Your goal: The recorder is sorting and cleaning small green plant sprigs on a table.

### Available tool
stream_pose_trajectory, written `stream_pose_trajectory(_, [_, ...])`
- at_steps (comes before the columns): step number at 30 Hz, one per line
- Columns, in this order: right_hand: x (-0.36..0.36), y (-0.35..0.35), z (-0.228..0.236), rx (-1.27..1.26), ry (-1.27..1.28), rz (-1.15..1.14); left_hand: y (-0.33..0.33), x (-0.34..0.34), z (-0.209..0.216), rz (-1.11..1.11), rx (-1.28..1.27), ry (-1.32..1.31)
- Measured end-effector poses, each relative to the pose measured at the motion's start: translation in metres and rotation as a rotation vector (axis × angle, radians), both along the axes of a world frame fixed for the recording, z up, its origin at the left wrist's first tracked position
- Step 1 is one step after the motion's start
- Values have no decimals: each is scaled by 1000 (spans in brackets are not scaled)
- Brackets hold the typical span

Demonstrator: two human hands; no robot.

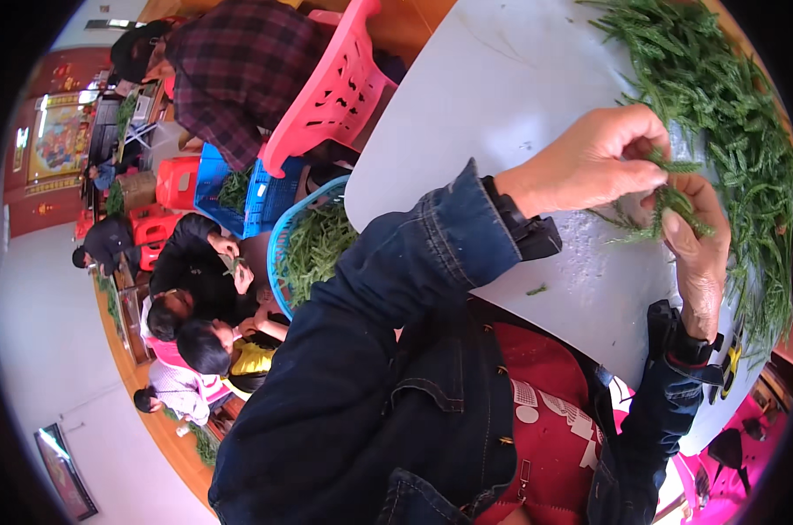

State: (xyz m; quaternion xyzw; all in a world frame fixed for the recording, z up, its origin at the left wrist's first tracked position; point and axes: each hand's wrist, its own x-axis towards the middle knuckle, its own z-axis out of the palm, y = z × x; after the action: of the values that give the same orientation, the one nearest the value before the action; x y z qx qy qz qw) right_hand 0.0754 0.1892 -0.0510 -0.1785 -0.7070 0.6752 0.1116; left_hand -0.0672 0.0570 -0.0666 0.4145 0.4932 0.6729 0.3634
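Observation:
My left hand (600,164) and my right hand (701,241) meet above the table, fingertips close together. Between them is a small bunch of feathery green sprigs (654,220). The left thumb and fingers pinch its upper end, while the right thumb and fingers press around the stems lower down. Some thin leafy tips hang out toward the tabletop. Just beyond my hands lies a large heap of the same green sprigs (729,122), spread along the far right of the pale grey table (484,96). Black bands circle both wrists below denim cuffs.
A yellow-handled tool (729,372) lies beside my right wrist. One loose bit of green (536,290) rests on the table. To the left stand a light-blue basket (278,262) of greens, a blue crate (217,188) and a pink plastic chair (335,87). Several people sit working nearby.

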Motion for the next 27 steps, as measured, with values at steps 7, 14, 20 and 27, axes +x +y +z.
stream_pose_trajectory(7, [10,18,-4,-47,33,-145,1,-2,-5,120,97,-14])
stream_pose_trajectory(14, [26,28,2,-191,267,-341,-9,0,7,166,74,12])
stream_pose_trajectory(20, [28,5,15,-290,333,-282,-22,9,43,-111,-432,551])
stream_pose_trajectory(27, [43,-2,15,-253,258,-155,-23,40,34,102,-89,173])
